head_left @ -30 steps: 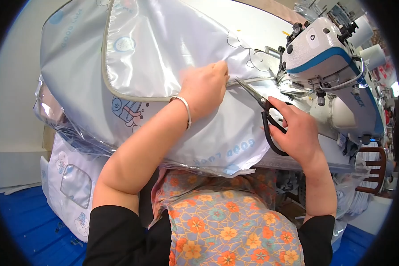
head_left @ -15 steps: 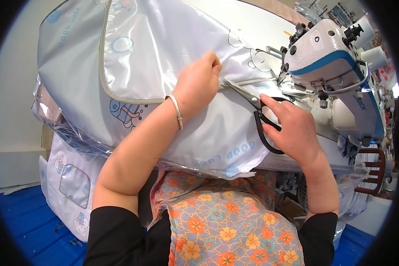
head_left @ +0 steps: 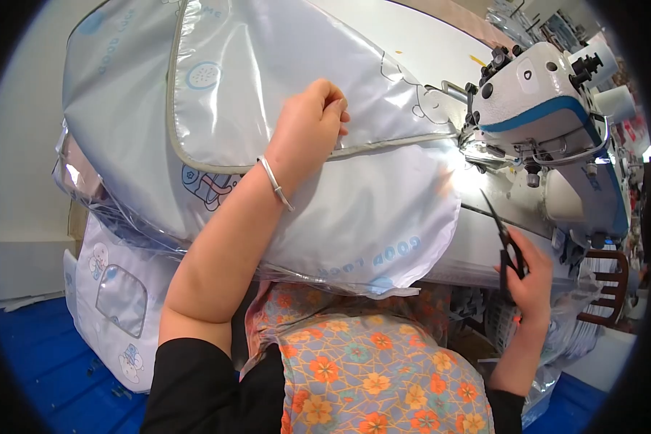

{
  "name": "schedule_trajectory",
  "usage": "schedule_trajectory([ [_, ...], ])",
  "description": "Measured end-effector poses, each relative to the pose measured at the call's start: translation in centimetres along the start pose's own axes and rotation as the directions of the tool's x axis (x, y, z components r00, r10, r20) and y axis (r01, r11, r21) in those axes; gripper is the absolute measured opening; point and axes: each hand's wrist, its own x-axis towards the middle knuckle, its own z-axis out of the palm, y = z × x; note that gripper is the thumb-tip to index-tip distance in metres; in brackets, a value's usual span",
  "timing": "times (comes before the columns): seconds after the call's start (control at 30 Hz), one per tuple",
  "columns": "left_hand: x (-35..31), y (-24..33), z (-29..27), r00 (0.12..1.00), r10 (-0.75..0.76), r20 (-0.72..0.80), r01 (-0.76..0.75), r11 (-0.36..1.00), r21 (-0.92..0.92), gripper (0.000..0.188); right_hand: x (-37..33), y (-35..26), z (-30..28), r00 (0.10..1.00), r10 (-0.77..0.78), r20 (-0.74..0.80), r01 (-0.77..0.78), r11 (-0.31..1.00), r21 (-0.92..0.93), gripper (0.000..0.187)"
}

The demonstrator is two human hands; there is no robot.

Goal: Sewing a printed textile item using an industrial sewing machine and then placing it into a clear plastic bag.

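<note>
A large sheet of shiny white fabric (head_left: 383, 188) with pale blue cartoon prints spreads across the work table. Grey binding (head_left: 383, 147) edges a panel on it and runs to the sewing machine's needle area. My left hand (head_left: 312, 119) is curled closed above the panel, close to the binding; whether its fingers pinch anything is hidden. In my right hand (head_left: 532, 278) are black-handled scissors (head_left: 510, 249), gripped by the handles near the table's front edge. Their blades point up toward the machine and are off the fabric.
The white and blue sewing machine (head_left: 535, 94) stands at the right, thread cones (head_left: 615, 103) behind it. More printed fabric (head_left: 116, 304) hangs at the left over the blue floor (head_left: 29, 362). A brown chair (head_left: 611, 286) stands at the far right.
The scissors have moved right and nearer to me, away from the binding, in my right hand. My left hand has shifted slightly left. The fabric's right edge lies farther right.
</note>
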Motion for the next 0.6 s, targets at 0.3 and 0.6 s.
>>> schedule_trajectory([
  [0.3,-7.1,-1.7,-1.5,0.803,0.546,0.241,-0.584,0.638,0.501,0.015,-4.3,7.3,-1.3,0.934,0.059,-0.352,-0.193,0.914,-0.358,0.041],
  [0.6,-7.7,-3.0,0.8,0.765,0.609,0.211,-0.562,0.471,0.68,0.023,13.0,-10.9,7.9,0.725,-0.647,-0.237,0.666,0.746,0.002,0.02],
])
